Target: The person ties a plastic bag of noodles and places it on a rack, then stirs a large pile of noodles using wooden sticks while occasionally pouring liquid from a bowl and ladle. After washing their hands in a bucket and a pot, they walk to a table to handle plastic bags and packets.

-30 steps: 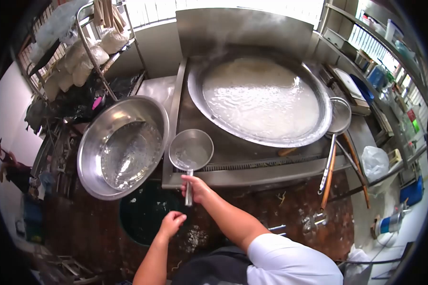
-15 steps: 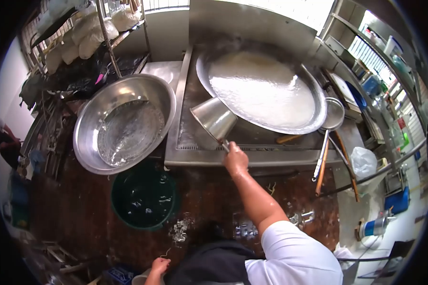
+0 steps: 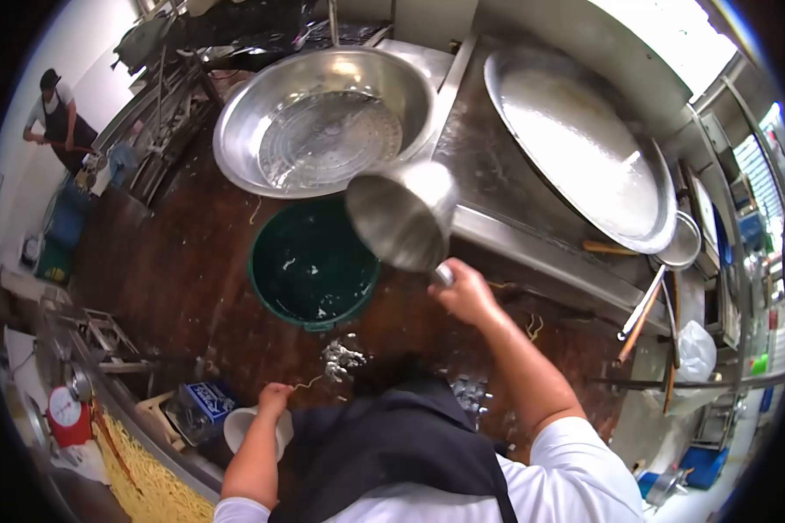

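Note:
A metal dipper (image 3: 401,218) like a deep saucepan hangs by its handle from my right hand (image 3: 464,292), which is closed round it. Its blurred bowl tilts, mouth toward the lower left, overlapping the edges of the steel basin and the green tub. The wide steel basin (image 3: 240,161) has clear liquid in its bottom. On the floor below stands the dark green tub (image 3: 275,296). My left hand (image 3: 275,397) is low at my side, fingers curled in, nothing visible in them. A white bucket (image 3: 283,433) shows behind that forearm.
A large wok (image 3: 576,199) of cloudy, pale liquid sits in the steel stove (image 3: 515,231). A strainer (image 3: 679,248) and long-handled tools lie at its right. Yellow noodles (image 3: 148,471) and a red scale (image 3: 65,410) are lower left. A person (image 3: 61,122) stands far left.
My right hand has carried the dipper from beside the wok, leftward toward the basin and tub, and its bowl has turned. The view has swung left and down, showing the noodles and scale.

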